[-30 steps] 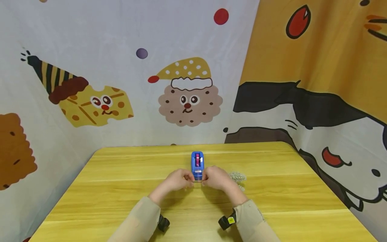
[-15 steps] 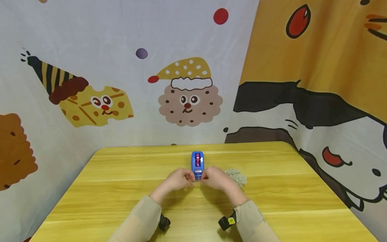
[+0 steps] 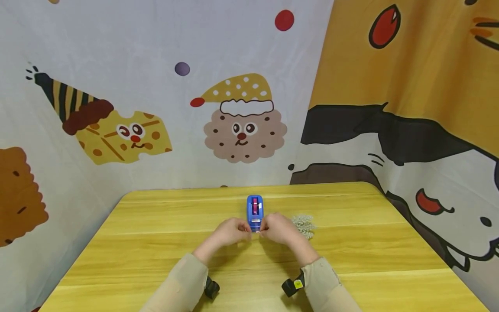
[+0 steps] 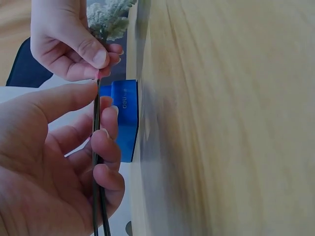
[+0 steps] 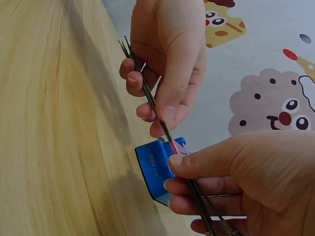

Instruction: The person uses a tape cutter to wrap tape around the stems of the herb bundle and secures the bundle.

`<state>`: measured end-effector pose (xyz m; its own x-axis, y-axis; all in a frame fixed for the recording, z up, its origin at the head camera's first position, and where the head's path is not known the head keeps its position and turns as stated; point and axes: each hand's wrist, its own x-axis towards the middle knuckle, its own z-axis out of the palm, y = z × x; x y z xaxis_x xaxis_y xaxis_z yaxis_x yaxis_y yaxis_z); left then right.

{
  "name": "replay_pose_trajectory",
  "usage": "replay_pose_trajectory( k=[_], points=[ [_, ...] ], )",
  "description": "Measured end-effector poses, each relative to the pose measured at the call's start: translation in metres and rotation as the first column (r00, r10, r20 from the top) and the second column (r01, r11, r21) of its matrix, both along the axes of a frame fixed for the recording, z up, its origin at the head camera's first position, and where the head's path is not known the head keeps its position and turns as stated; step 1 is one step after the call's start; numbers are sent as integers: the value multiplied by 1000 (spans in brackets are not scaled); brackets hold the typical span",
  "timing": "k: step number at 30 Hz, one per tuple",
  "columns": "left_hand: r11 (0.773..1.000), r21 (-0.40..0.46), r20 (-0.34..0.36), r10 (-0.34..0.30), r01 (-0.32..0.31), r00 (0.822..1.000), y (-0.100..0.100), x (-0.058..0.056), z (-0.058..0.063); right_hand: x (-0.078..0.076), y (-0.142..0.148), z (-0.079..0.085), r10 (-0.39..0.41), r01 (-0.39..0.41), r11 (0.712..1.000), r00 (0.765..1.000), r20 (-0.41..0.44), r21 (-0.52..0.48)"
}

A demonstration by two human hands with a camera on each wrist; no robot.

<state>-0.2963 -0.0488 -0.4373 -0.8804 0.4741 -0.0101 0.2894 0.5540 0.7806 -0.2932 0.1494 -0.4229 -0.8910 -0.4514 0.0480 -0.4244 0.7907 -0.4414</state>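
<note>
A thin bunch of dark green stems (image 4: 96,147) with frosted, pale green sprigs (image 3: 303,225) at its right end is held between both hands. My left hand (image 3: 231,230) grips the bare stems, thumb on one side and curled fingers on the other. With thumb and fingers, my right hand (image 3: 277,226) pinches the bunch nearer the sprigs, where a pink band of tape (image 5: 174,146) wraps the stems, partly hidden under the thumb. Just beyond the fingertips a blue tape dispenser (image 3: 255,210) with a pink core stands on the table.
The wooden table (image 3: 156,251) reaches back to a printed cloth (image 3: 234,43) with cartoon figures, which hangs behind and along the sides. Each wrist wears a small black camera (image 3: 212,287) close over the table top.
The sprigs have turned and swung slightly, from spread out beside the right wrist to bunched a little farther back. Both hands stay nearly in place, still holding the stems.
</note>
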Motion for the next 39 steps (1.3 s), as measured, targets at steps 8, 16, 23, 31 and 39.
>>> replay_pose_trajectory(
  k=[8, 16, 23, 31, 39],
  points=[
    [1000, -14, 31, 4, -3, 1000, -2, 0, 1, -1, -1, -3, -8, 8, 1000, 1000, -25, 24],
    [999, -36, 4, 4, -4, 1000, -3, 0, -1, -1, -2, -4, 2, -2, 1000, 1000, -1, -3],
    [999, -32, -4, -8, 8, 1000, -3, 0, 0, -5, 1, -9, 16, -14, 996, 1000, 19, -88],
    [999, -36, 35, -7, 8, 999, -3, -1, 2, -9, 5, -17, 15, -10, 988, 999, 36, -151],
    [998, -67, 44, -1, 4, 999, -6, -5, 4, -12, 6, -19, 67, -62, 984, 997, 25, -168]
  ],
)
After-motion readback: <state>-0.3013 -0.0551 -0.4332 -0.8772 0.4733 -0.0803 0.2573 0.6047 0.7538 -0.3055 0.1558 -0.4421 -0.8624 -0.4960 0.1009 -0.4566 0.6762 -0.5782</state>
